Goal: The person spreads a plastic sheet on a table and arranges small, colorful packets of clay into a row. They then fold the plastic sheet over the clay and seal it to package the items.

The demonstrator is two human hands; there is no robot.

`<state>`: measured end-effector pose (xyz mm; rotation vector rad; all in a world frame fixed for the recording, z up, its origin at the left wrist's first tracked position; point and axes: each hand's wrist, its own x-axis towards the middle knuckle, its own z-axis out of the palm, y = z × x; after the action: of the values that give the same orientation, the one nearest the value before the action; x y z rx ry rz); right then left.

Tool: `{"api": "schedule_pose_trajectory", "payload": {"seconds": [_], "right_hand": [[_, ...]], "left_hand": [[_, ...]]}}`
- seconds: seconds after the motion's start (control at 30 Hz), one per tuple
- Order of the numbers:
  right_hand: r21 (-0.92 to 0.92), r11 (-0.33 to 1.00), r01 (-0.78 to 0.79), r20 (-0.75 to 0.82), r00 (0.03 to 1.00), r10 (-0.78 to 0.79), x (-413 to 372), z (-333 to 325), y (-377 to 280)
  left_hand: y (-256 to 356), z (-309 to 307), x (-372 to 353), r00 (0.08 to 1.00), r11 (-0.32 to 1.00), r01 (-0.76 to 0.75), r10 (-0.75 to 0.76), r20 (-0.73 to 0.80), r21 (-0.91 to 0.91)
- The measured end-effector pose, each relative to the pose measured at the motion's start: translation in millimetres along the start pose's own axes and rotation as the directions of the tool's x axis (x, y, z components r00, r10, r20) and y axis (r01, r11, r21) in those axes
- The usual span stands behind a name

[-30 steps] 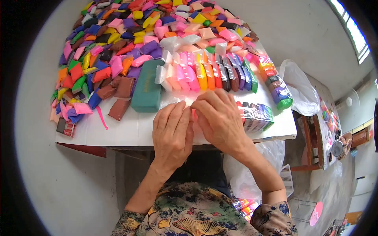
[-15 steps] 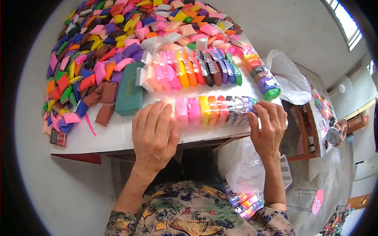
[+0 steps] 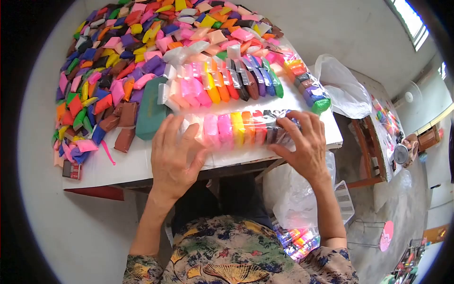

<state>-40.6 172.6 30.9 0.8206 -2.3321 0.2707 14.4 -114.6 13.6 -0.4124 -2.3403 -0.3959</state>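
Packet row (image 3: 236, 128), one, left hand (image 3: 173, 154) and right hand (image 3: 305, 146) half-curled, holding opposite ends

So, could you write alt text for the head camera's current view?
A person's left hand and right hand hold opposite ends of a clear-wrapped row of coloured packets at the edge of a white table. Beyond are a green block, a second row and a heap of loose packets.

On your right, a pink-topped stool (image 3: 387, 236) is standing on the floor (image 3: 405, 213) and a bright window (image 3: 409, 22) is glowing.
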Motion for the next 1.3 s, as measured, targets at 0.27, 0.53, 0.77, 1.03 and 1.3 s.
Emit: {"api": "schedule_pose_trajectory", "payload": {"seconds": [0.27, 0.53, 0.77, 1.03, 1.3], "right_hand": [[0.618, 0.752, -0.228, 0.159, 0.974, 0.164, 21, 0, 39], [0.283, 0.693, -0.663, 0.614, 0.681, 0.400, 49, -8, 56], [0.592, 0.637, -0.493, 0.424, 0.863, 0.274, 22, -27, 61], [0.652, 0.534, -0.538, 0.401, 0.843, 0.360, 0, -9, 52], [0.657, 0.484, -0.578, 0.435, 0.815, 0.383, 2, -6, 60]], "left_hand": [[-19, -12, 18, 0.973, 0.916, 0.212, -0.166, 0.159, -0.341], [-36, -17, 39, 0.741, 0.703, 0.622, -0.386, 0.549, -0.345], [-17, -23, 11, 0.847, 0.572, 0.530, -0.397, 0.355, -0.626], [-9, -4, -2, 0.861, 0.638, 0.503, -0.433, 0.268, -0.583], [-11, -7, 1, 0.809, 0.522, 0.580, -0.458, 0.369, -0.625]]}}
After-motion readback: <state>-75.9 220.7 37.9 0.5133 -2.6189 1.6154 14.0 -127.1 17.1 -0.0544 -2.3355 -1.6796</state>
